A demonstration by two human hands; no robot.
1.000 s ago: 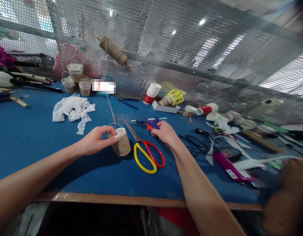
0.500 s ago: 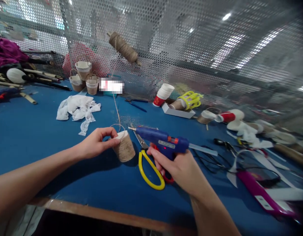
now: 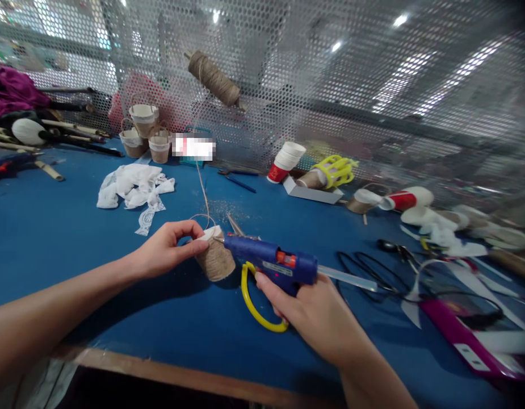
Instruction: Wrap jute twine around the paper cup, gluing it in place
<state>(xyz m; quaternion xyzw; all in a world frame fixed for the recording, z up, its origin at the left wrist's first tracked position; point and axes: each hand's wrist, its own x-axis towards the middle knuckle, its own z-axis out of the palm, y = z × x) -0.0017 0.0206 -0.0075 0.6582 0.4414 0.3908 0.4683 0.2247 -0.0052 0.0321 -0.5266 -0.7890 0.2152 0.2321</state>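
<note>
My left hand (image 3: 177, 247) pinches the white rim of a small paper cup (image 3: 217, 261), tilted on its side and wrapped in brown twine. A strand of the twine (image 3: 202, 187) runs from the cup up toward a spool. In my right hand (image 3: 309, 309) is a blue glue gun (image 3: 266, 255), its nozzle at the cup's wrapped side just below the rim. A clear glue stick (image 3: 349, 278) juts from the gun's back. Beneath the gun lie scissors with a yellow handle (image 3: 256, 309), partly hidden by the gun and my hand.
A twine spool (image 3: 213, 78) hangs on the perforated metal screen. White lace (image 3: 134, 187) lies at left, near several finished little baskets (image 3: 143, 118). Stacked paper cups (image 3: 288, 159) stand at the back. At right are black cords (image 3: 364, 272) and a purple power strip (image 3: 462, 341).
My right hand has brought the glue gun left and slightly down, so its nozzle now meets the cup. My left hand and the cup have hardly moved.
</note>
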